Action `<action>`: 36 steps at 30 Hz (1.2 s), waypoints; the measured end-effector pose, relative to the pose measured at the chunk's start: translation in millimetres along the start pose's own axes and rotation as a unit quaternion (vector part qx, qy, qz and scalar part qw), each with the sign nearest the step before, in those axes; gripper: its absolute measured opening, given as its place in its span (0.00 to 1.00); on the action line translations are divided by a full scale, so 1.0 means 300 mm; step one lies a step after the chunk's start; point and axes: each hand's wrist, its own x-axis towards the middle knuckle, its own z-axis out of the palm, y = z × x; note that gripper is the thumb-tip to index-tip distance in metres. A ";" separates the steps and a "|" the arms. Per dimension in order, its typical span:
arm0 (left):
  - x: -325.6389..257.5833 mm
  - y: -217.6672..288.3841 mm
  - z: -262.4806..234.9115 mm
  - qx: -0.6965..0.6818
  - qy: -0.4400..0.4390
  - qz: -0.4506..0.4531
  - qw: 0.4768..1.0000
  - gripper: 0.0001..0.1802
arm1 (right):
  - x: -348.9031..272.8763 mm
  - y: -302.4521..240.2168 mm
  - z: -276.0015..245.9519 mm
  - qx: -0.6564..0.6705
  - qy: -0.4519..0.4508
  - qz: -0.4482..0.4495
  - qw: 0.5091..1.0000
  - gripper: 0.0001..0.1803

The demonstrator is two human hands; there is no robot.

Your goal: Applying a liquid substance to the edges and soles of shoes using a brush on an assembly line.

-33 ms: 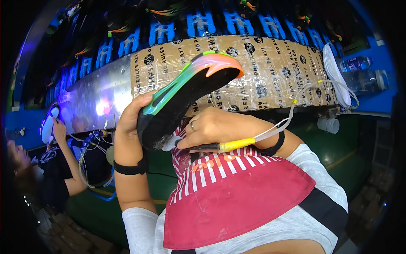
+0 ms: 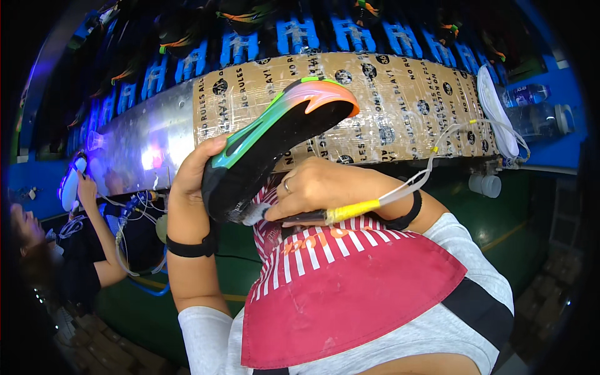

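A shoe sole [image 2: 284,125] with a green-to-orange outer wall and a black inner face is held up, tilted, above the near edge of the bench. My left hand [image 2: 194,169] grips its lower left end, with the thumb over the coloured rim. In my right hand [image 2: 312,189] is a brush [image 2: 309,217] with a dark handle, wrapped in yellow tape where a clear tube joins it. White bristles [image 2: 255,214] touch the black inner face near its lower end. A wet sheen shows on the black there. Some right fingers are hidden behind the hand.
A cardboard-covered bench [image 2: 406,106] lies ahead, with a metal plate [image 2: 144,134] to its left. Beyond runs a row of blue holders [image 2: 297,37]. White soles [image 2: 494,112] and bottles [image 2: 540,119] stand right. At left, a co-worker's hand [image 2: 87,190] holds a white sole.
The brush tip and my right hand have shifted very slightly to the right. The sole and my left hand have barely moved.
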 end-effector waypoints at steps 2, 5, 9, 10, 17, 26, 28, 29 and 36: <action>-0.002 0.008 0.008 0.002 0.034 -0.013 0.999 0.27 | -0.001 -0.008 -0.006 0.005 0.027 0.002 1.000 0.15; 0.007 0.016 0.028 0.026 0.095 -0.045 0.994 0.24 | 0.001 -0.017 -0.008 -0.011 0.061 0.021 0.998 0.15; 0.016 0.008 -0.001 0.077 0.132 -0.070 0.986 0.19 | -0.005 -0.023 0.003 -0.056 -0.002 0.004 0.998 0.15; 0.009 0.017 0.001 0.088 0.149 -0.088 0.981 0.20 | -0.009 -0.023 0.001 -0.032 0.004 0.010 0.999 0.15; -0.025 0.037 0.016 0.101 0.160 -0.109 0.976 0.19 | -0.013 -0.037 0.020 -0.096 0.001 0.029 0.995 0.14; -0.099 -0.054 0.075 -0.008 0.211 -0.015 0.977 0.24 | -0.025 0.048 0.025 0.096 0.239 0.152 0.954 0.11; -0.088 -0.084 0.106 -0.019 0.244 0.008 0.970 0.23 | -0.031 0.055 0.019 0.132 0.266 0.205 0.933 0.11; -0.079 -0.090 0.112 -0.031 0.276 0.031 0.960 0.22 | -0.033 0.063 0.017 0.149 0.282 0.220 0.922 0.11; -0.018 -0.200 -0.084 -0.052 0.161 0.070 0.983 0.32 | -0.035 0.055 -0.006 0.156 0.324 0.299 0.884 0.09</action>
